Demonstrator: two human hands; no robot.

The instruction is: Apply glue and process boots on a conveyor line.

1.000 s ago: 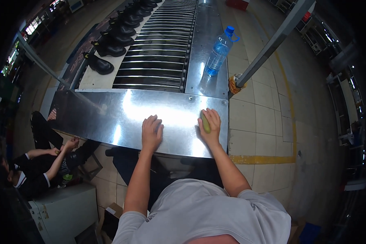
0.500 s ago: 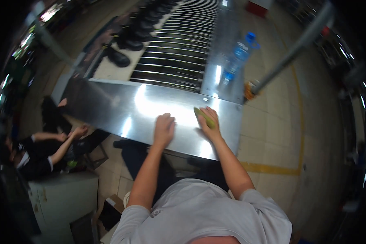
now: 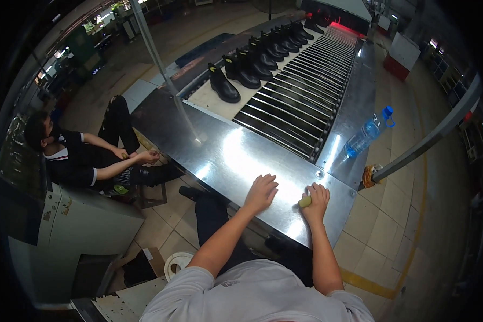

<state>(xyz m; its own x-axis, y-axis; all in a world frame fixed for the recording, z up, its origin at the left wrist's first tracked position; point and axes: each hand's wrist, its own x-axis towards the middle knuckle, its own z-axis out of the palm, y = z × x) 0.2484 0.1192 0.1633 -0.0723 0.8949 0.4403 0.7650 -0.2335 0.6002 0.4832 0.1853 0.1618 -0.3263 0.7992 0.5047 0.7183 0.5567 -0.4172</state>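
My left hand (image 3: 262,193) rests palm down at the metal table top (image 3: 182,134), its fingers slightly bent and nothing seen in it. To its right, my right hand (image 3: 319,202) is closed around a small olive-green rounded piece (image 3: 305,202), whose blunt end sticks out beside the thumb. What exactly the piece is, I cannot make out. Beyond my hands, a row of black ankle boots (image 3: 224,86) stands on a pale strip (image 3: 201,98) left of the conveyor with metal bars (image 3: 292,107).
A clear bottle with a blue cap (image 3: 366,134) stands on the right metal edge. Beyond it, a slanting grey post (image 3: 429,137) rises. A seated co-worker (image 3: 86,150) is at the left, beside a grey cabinet (image 3: 96,220). A red glow (image 3: 344,29) shows at the conveyor's far end.
The view has tilted up and turned left, showing more of the conveyor and boots. My right hand has drawn back toward me, and less of the olive-green piece shows.
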